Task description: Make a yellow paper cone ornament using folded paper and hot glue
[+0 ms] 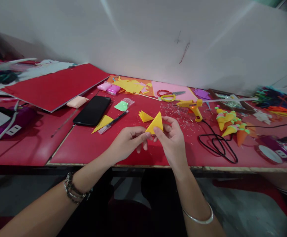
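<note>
Silver metal forms the bangle (202, 221) around the right forearm, nearest the viewer, while dark beaded bracelets (72, 193) circle the left wrist. Beyond them, the left hand (132, 142) and right hand (174, 140) meet above the front part of the red tabletop (84, 148), both engaged with a folded yellow triangle (155, 124). The left thumb and fingers pinch its lower left corner; the right thumb presses on its front face, with the right fingers curled behind. Just behind the triangle lies a smaller yellow folded piece (145, 116). To the left, a pen (116, 119) lies at a slant beside a yellow paper piece (102, 122), and a black phone (92, 111) lies flat next to it. To the right, a black cord (217, 137) loops from a yellow glue gun (189, 104), with a cluster of yellow and orange cones (228, 121) near it. Farther back, a green lump (121, 105) in clear wrapping and pink packets (113, 89) lie left of centre; scissors (168, 97) with red and yellow handles rest partly on a pink sheet (170, 88). Yellow paper scraps (128, 86) lie left of this sheet, and a pale wall (133, 39) closes the view.
</note>
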Demonstrator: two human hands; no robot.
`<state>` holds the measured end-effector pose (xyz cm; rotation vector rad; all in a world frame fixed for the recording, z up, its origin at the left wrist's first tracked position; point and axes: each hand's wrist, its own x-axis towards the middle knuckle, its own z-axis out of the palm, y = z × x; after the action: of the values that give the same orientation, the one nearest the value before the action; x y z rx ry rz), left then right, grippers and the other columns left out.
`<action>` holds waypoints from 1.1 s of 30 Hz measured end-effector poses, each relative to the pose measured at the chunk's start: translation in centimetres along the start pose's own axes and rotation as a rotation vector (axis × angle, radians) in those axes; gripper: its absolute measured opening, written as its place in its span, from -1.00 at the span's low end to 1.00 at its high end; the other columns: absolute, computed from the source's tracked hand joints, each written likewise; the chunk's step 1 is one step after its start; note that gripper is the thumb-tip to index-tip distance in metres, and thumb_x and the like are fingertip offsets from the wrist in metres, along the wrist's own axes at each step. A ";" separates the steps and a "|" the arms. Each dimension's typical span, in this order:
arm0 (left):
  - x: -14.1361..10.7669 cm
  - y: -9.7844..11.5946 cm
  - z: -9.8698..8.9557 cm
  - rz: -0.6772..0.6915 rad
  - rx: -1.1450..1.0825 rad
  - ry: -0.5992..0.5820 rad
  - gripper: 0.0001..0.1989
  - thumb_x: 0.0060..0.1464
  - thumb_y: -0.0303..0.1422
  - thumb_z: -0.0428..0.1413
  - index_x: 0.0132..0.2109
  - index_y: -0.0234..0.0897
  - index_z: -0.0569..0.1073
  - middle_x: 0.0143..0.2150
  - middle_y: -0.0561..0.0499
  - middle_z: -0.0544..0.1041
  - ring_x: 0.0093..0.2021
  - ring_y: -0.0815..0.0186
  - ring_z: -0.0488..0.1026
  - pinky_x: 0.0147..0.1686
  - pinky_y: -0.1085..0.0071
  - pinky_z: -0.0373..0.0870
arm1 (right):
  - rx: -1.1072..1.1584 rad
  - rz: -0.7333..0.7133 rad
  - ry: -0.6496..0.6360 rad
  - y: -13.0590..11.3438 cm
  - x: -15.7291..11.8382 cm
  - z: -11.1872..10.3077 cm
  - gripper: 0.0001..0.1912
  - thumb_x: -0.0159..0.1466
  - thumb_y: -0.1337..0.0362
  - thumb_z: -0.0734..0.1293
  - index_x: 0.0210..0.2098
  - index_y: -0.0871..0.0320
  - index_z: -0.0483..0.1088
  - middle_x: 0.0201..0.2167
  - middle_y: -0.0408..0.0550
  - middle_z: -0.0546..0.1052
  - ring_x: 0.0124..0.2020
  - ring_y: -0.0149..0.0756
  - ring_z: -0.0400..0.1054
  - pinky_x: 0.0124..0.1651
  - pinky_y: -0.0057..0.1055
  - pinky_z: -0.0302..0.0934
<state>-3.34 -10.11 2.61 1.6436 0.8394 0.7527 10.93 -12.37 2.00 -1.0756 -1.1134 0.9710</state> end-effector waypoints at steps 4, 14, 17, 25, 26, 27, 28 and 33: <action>0.0 0.1 0.0 -0.001 0.003 0.044 -0.74 0.10 -0.31 -0.05 -0.46 -0.34 0.39 -0.61 0.15 0.39 -0.68 0.57 0.26 -0.63 0.63 0.19 | -0.055 0.046 -0.094 -0.1 0.1 -0.3 -0.85 0.11 0.24 0.29 -0.35 0.18 0.32 -0.51 -0.18 0.45 -0.55 -0.52 0.31 -0.50 -0.57 0.23; 0.2 -0.1 0.0 -0.051 -0.027 0.028 -0.76 0.09 -0.30 -0.05 -0.40 -0.36 0.39 -0.59 0.11 0.43 -0.67 0.52 0.35 -0.59 0.60 0.27 | -0.184 0.005 -0.110 -0.4 0.1 -0.6 -0.81 0.13 0.24 0.27 -0.54 0.20 0.36 -0.62 -0.18 0.44 -0.58 -0.50 0.31 -0.46 -0.55 0.20; 0.1 0.0 -0.3 -0.054 -0.010 0.003 -0.72 0.10 -0.27 -0.07 -0.44 -0.36 0.36 -0.58 0.10 0.43 -0.67 0.52 0.34 -0.59 0.60 0.26 | -0.179 0.021 -0.137 -0.1 0.1 -0.8 -0.73 0.18 0.18 0.21 -0.57 0.19 0.32 -0.65 -0.18 0.43 -0.62 -0.49 0.31 -0.47 -0.52 0.21; 0.2 0.1 -0.2 0.041 0.063 0.149 -0.76 0.08 -0.25 -0.04 -0.44 -0.33 0.30 -0.56 0.12 0.36 -0.61 0.52 0.30 -0.56 0.58 0.23 | -0.219 -0.025 -0.166 -0.4 -0.1 -0.5 -0.71 0.22 0.17 0.16 -0.54 0.18 0.33 -0.59 -0.14 0.47 -0.60 -0.47 0.34 -0.45 -0.50 0.24; 0.2 0.2 -0.3 0.051 0.044 0.170 -0.77 0.08 -0.26 -0.05 -0.44 -0.33 0.29 -0.56 0.13 0.36 -0.61 0.53 0.28 -0.56 0.59 0.22 | -0.211 -0.026 -0.185 -0.5 -0.1 -0.5 -0.72 0.22 0.19 0.17 -0.53 0.19 0.34 -0.58 -0.14 0.47 -0.59 -0.47 0.34 -0.44 -0.50 0.24; 0.2 0.2 -0.4 0.063 0.032 0.187 -0.78 0.09 -0.27 -0.05 -0.44 -0.32 0.28 -0.56 0.13 0.35 -0.61 0.54 0.27 -0.56 0.59 0.21 | -0.197 -0.027 -0.209 -0.5 -0.1 -0.5 -0.74 0.21 0.20 0.18 -0.51 0.19 0.35 -0.57 -0.14 0.47 -0.58 -0.47 0.34 -0.43 -0.50 0.25; 0.2 0.3 -0.5 0.078 0.035 0.194 -0.78 0.09 -0.28 -0.06 -0.44 -0.32 0.27 -0.58 0.14 0.33 -0.62 0.54 0.25 -0.57 0.60 0.20 | -0.182 -0.027 -0.235 -0.6 -0.2 -0.5 -0.77 0.21 0.21 0.18 -0.47 0.18 0.36 -0.56 -0.15 0.47 -0.57 -0.47 0.34 -0.42 -0.50 0.25; -0.1 0.6 -1.4 0.168 0.280 0.126 -0.73 0.10 -0.29 -0.07 -0.51 -0.31 0.24 -0.64 0.17 0.24 -0.62 0.53 0.18 -0.60 0.60 0.10 | -0.137 -0.017 -0.271 -0.2 -0.3 -0.5 -0.84 0.16 0.25 0.24 -0.32 0.17 0.39 -0.52 -0.15 0.47 -0.47 -0.44 0.36 -0.35 -0.48 0.25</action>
<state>-4.43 -9.57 3.46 1.9495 0.9372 0.8940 11.43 -12.76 2.11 -1.0628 -1.4252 1.0607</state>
